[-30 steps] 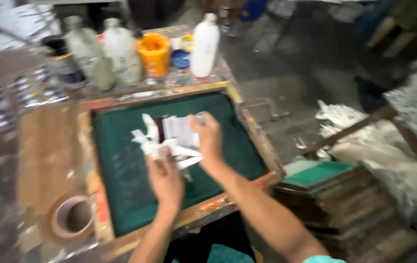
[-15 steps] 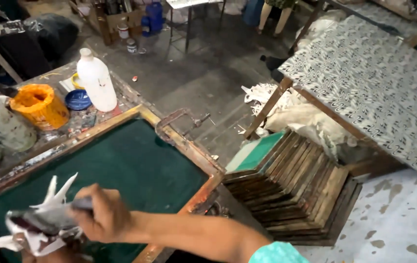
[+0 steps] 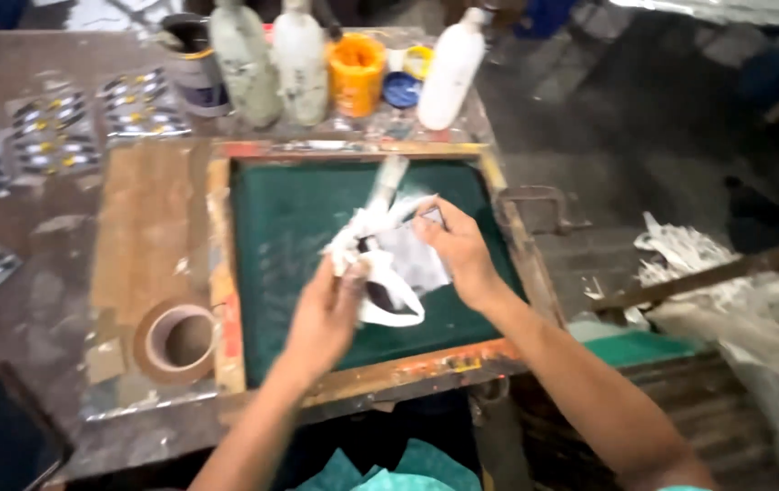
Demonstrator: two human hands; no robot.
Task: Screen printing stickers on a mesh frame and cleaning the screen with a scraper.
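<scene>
White rag (image 3: pixel 387 264) back mid-screen (image 3: pixel 298 227); both hands' fingers (image 3: pixel 433 227) pinching it, view recentred.

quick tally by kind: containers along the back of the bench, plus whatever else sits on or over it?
Bottles: 3
Orange tub: 1
Dark can: 1
Small blue pot: 1
Small yellow pot: 1
Tape roll: 1
Wooden-framed green screen: 1
Crumpled white rag, gripped by left hand and right hand: 1
Total: 10
</scene>
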